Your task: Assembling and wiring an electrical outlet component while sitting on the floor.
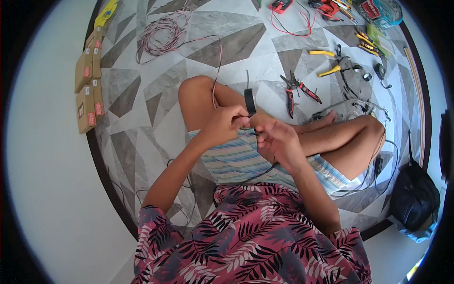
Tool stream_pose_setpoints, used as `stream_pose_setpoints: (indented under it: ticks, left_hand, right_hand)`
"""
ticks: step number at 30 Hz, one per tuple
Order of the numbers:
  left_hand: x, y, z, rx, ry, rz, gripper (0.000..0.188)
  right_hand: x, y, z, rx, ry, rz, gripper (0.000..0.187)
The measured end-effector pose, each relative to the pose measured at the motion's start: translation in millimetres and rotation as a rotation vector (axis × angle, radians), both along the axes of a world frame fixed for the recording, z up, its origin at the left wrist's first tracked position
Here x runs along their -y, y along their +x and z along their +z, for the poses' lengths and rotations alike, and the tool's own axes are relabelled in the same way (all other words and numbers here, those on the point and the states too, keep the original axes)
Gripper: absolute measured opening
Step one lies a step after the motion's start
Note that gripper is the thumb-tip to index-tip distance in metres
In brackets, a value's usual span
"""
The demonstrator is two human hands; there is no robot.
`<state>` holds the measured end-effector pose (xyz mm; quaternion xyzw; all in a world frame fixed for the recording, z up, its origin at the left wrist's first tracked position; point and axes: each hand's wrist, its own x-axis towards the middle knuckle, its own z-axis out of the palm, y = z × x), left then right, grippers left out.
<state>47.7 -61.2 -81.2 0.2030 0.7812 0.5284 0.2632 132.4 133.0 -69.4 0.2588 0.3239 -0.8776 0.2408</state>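
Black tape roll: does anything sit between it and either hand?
Nothing visible does. The black tape roll stands just above the left hand, whose fingertips touch its lower end. The right hand is close beside, pinching a thin dark wire.

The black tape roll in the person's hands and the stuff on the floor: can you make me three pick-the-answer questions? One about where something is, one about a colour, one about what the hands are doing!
1. Where is the coil of thin wire?
A. on the floor past the left knee
B. on the black bag
C. on the person's lap

2. What colour are the handles of the pliers near the right knee?
A. blue
B. red and black
C. white

3. What is the left hand doing?
A. lying flat on the floor
B. pinching the black tape roll
C. holding a brown box

Answers: 1 A, the coil lies on the patterned floor beyond the knee. 2 B, the handles show red and black. 3 B, its fingers close on the roll, with the right hand close beside.
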Motion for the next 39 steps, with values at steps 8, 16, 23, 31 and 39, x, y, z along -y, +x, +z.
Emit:
stream_pose_setpoints:
  ticks: [8,16,23,31,39]
  left_hand:
    - [2,-10,38,0.378,0.093,-0.162,0.013]
    - [8,-21,65,0.375,-0.045,-0.228,0.013]
    - [4,-15,72,0.009,-0.302,-0.203,0.006]
    - [-2,-7,77,-0.255,-0.269,-0.181,0.018]
    - [-3,-4,64,-0.256,-0.263,-0.124,0.014]
  right_hand:
    - [39,7,-10,-0.504,0.201,-0.348,0.069]
    - [34,1,-26,-0.503,0.291,-0.248,0.054]
    - [18,4,-28,-0.809,1.129,-0.015,0.021]
    - [18,1,-17,-0.688,0.333,-0.050,0.028]
    - [9,-4,1,-0.700,0.503,0.215,0.050]
